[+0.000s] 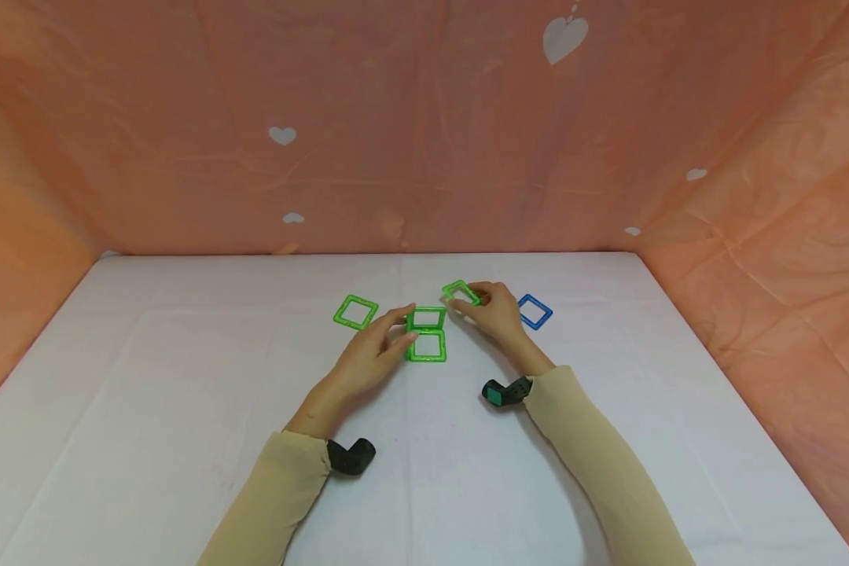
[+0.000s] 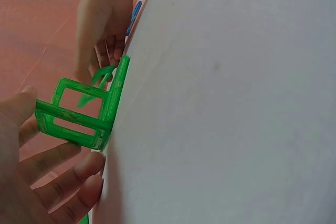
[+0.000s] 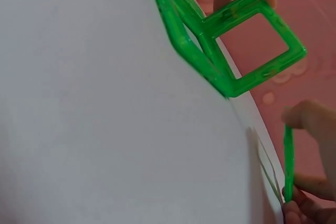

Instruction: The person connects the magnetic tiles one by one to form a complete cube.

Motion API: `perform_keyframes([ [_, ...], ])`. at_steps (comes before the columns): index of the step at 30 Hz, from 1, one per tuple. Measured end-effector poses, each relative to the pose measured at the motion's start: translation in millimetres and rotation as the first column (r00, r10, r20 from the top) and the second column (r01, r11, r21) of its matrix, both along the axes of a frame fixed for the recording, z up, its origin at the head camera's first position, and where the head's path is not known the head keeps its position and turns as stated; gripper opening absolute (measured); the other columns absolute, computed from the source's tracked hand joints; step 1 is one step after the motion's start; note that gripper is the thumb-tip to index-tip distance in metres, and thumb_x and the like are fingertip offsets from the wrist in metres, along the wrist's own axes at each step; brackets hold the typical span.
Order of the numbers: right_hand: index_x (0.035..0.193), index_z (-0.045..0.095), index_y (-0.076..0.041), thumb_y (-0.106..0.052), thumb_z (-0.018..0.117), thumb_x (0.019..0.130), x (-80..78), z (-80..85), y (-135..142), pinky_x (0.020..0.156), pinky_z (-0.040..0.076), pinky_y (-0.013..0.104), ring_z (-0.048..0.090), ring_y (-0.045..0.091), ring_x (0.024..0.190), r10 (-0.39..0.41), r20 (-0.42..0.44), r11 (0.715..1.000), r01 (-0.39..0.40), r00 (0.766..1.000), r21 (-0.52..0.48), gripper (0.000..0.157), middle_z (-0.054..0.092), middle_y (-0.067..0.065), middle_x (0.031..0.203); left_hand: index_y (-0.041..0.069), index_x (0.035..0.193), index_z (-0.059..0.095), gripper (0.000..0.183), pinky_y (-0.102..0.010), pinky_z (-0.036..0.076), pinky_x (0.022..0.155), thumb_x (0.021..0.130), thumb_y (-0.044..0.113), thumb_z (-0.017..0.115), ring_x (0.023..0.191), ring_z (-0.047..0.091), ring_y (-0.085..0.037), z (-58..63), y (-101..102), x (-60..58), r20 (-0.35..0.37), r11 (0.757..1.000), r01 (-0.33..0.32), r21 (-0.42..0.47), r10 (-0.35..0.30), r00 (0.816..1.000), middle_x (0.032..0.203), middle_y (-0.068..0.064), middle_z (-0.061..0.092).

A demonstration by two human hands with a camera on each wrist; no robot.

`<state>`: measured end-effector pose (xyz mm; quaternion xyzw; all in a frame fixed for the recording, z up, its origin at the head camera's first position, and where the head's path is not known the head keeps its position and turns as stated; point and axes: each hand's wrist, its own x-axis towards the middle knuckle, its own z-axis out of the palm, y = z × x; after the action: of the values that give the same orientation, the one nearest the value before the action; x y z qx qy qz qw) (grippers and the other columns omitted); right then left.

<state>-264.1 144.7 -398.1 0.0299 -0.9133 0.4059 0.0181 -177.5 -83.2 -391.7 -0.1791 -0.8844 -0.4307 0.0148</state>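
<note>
As I watch remotely, the right hand (image 1: 498,314) pinches a green square magnetic tile (image 3: 289,150) just beyond and right of the green tile structure (image 1: 427,330), apart from it. At the structure's left side, I see the left hand (image 1: 368,358) gripping it between thumb and fingers. Left of it lies a loose green square (image 1: 343,307), right a blue square (image 1: 541,304), on white cloth (image 1: 184,377) before orange sheeting (image 1: 424,141).

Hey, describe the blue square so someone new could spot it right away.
Find the white table, then its far part, near the orange backdrop. Just right of the person's right hand, a hollow square lies flat. It alone is blue; its neighbours are green squares.
</note>
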Motion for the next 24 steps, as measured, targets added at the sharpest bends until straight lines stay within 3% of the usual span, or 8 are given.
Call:
perform_keyframes([
  [4,0.127,0.06,-0.006,-0.038,0.073,0.082,2.3,2.0,4,0.081,0.044,0.033,0.054,0.025,0.1,0.004,0.035,0.997,-0.001,0.999,-0.079,0.056,0.06,0.015,0.115,0.016,0.145,0.042,0.049,-0.03,0.04,0.065,0.099,0.03,0.053,0.069,0.048,-0.013,0.7,1,-0.3,-0.002,1.0,0.0,0.0,0.0,1.0,0.133,-0.013,0.058],
  [10,0.126,0.059,-0.008,-0.039,0.071,0.083,7.1,4.2,8,0.073,0.042,0.026,0.055,0.022,0.096,0.027,0.067,0.993,-0.018,0.997,-0.119,0.054,0.062,0.012,0.111,0.016,0.144,0.043,0.049,-0.029,0.04,0.064,0.098,0.029,0.055,0.069,0.048,-0.013,2.1,1,0.6,0.006,1.0,-0.005,0.005,0.005,1.0,0.132,-0.013,0.058],
  [19,0.131,0.055,-0.009,-0.033,0.07,0.085,14.3,5.1,17,0.084,0.047,0.034,0.058,0.028,0.108,0.09,0.054,0.978,-0.078,0.994,-0.195,0.054,0.061,0.014,0.118,0.015,0.145,0.042,0.049,-0.029,0.04,0.063,0.099,0.029,0.054,0.068,0.047,-0.013,2.3,2,0.2,0.012,1.0,-0.004,0.013,0.003,1.0,0.133,-0.013,0.058],
  [24,0.133,0.054,-0.009,-0.028,0.071,0.085,16.5,4.5,20,0.081,0.047,0.031,0.061,0.028,0.106,0.141,0.031,0.973,-0.133,0.99,-0.191,0.054,0.062,0.015,0.117,0.014,0.145,0.041,0.05,-0.029,0.04,0.063,0.099,0.028,0.053,0.068,0.047,-0.013,3.5,2,1.4,0.016,1.0,-0.002,0.014,0.001,1.0,0.134,-0.013,0.057],
])
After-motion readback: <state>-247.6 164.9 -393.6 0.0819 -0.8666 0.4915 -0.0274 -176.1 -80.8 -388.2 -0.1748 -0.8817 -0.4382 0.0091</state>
